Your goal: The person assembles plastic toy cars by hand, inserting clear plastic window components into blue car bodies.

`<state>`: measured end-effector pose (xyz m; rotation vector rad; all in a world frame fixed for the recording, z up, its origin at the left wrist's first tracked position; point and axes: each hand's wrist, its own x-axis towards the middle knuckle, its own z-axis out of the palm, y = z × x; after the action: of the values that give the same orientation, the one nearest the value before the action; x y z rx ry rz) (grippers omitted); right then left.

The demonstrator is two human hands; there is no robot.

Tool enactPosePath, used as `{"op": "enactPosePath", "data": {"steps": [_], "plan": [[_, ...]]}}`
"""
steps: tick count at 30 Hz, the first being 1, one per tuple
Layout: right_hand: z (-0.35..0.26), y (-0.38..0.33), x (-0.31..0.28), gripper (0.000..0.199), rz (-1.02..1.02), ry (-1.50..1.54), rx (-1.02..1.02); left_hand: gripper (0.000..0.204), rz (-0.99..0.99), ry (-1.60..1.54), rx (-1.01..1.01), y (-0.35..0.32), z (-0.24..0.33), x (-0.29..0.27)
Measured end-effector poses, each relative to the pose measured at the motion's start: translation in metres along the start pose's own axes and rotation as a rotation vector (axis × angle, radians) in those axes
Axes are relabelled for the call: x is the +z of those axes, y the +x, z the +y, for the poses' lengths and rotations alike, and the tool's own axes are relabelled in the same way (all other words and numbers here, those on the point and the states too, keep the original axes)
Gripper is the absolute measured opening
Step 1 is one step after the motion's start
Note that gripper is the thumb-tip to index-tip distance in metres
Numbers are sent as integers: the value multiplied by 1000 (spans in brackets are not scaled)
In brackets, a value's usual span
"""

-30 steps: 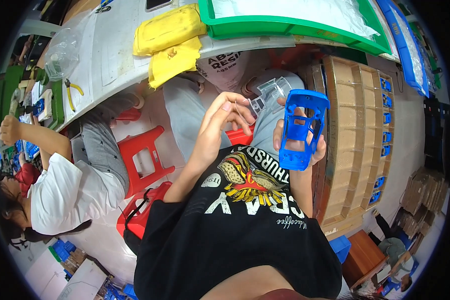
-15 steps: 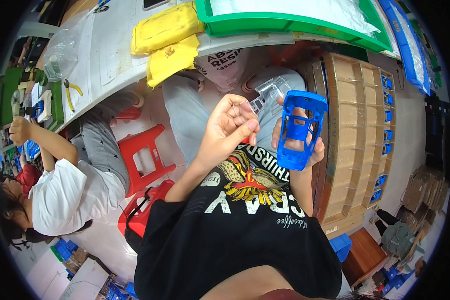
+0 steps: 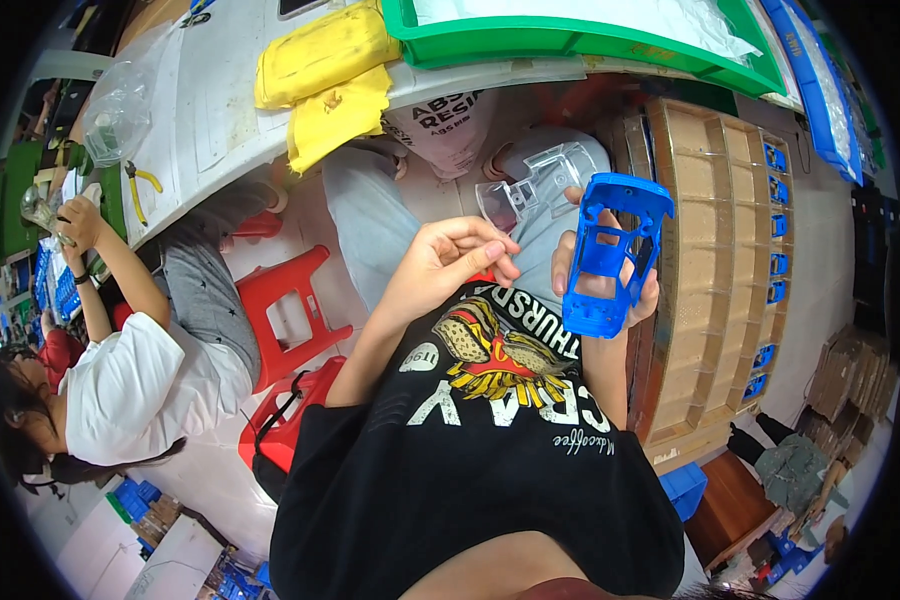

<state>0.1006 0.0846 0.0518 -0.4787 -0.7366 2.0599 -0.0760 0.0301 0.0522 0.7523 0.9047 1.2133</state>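
Observation:
My right hand [image 3: 645,302] grips a blue plastic toy car body [image 3: 610,322] from behind and at its sides; the shell stands upright, its window openings showing fingers through them. Just left of its top, a clear plastic window part [image 3: 542,192] is by my right fingertip, over my lap. Whether that finger holds it or it rests on my leg, I cannot tell. My left hand [image 3: 455,262] hovers left of the shell, apart from both parts, its fingers loosely curled and nothing visible in them.
A compartmented cardboard box [image 3: 705,270] with several blue car bodies stands at right. On the table ahead are a green tray [image 3: 590,45], a yellow cloth [image 3: 335,70] and pliers [image 3: 138,190]. Left are red stools [image 3: 290,310] and a co-worker in a white shirt [image 3: 160,400].
My left hand has come away from the clear window part and moved slightly down. The blue car body has shifted a little right with my right hand. The co-worker's hands have moved.

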Motion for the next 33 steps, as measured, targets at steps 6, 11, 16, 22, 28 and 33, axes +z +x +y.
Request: {"op": "enactPosePath", "data": {"steps": [6,11,16,22,28,33], "plan": [[1,1,-6,98,-61,38,-23,41,-17,-62,76,-2,-7,-6],[5,-4,-17,98,-45,-21,0,37,119,-155,171,3,6,19],[3,-2,-6,99,-34,-36,6,28,30,-130,199,4,-2,9],[7,-5,-24,99,-64,-17,46,16,29,-185,194,3,-5,13],[2,-3,-8,95,-74,38,-3,12,38,-140,178,1,-7,12],[4,-5,-13,92,-110,80,-9,14,0,-95,169,-3,-12,3]]}}
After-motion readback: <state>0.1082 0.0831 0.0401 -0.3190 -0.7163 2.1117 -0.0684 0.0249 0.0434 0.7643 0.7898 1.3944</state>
